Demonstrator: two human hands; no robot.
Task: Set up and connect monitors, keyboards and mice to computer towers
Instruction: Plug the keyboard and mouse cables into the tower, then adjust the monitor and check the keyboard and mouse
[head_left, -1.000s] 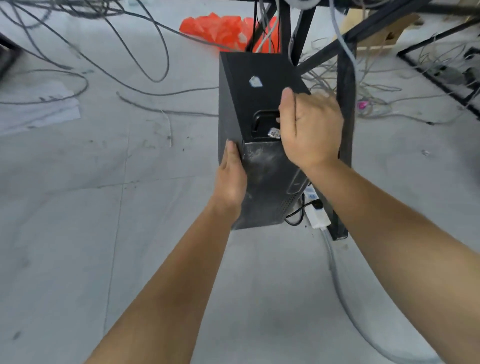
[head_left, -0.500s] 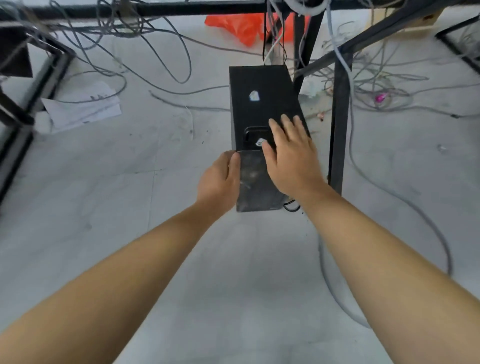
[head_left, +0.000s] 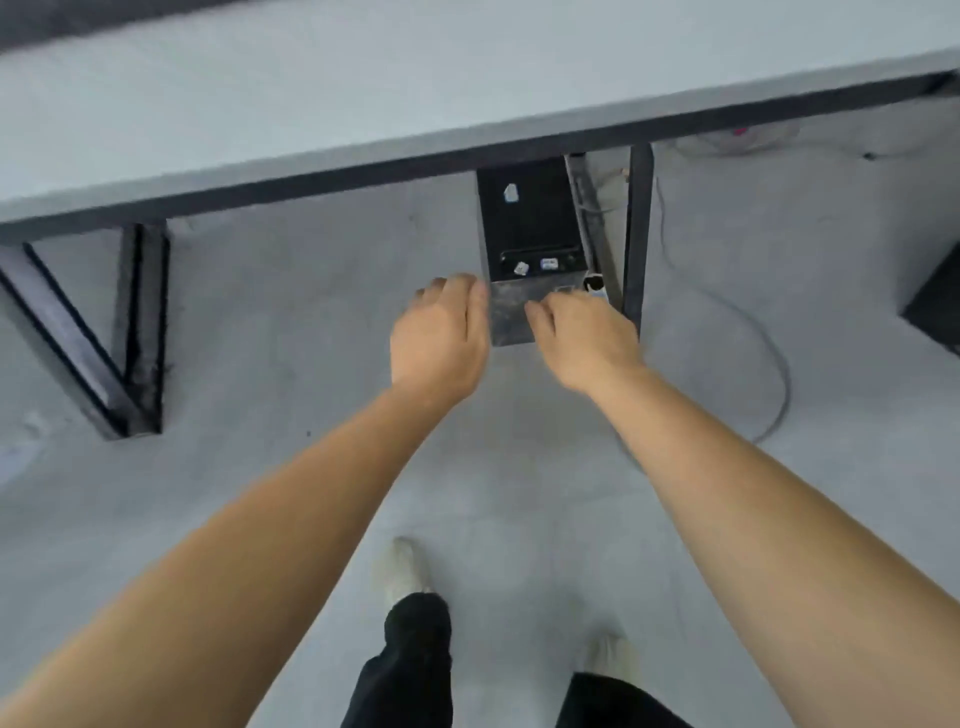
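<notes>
Left hand (head_left: 441, 332) and right hand (head_left: 587, 338), loose and empty, hover by the computer tower (head_left: 530, 218) (stickers (head_left: 511, 193) unreadably blurred).

Office or computer room, mid-setup by the look of it. Long grey desk top (head_left: 363, 104) on black metal legs (head_left: 140, 332). Black computer tower (head_left: 530, 218) standing on the floor (head_left: 291, 291) under the desk edge, just beside one leg. Loose grey cable (head_left: 787, 384) looping across bare grey concrete-like flooring to the right. Plain, work-type surroundings.
</notes>
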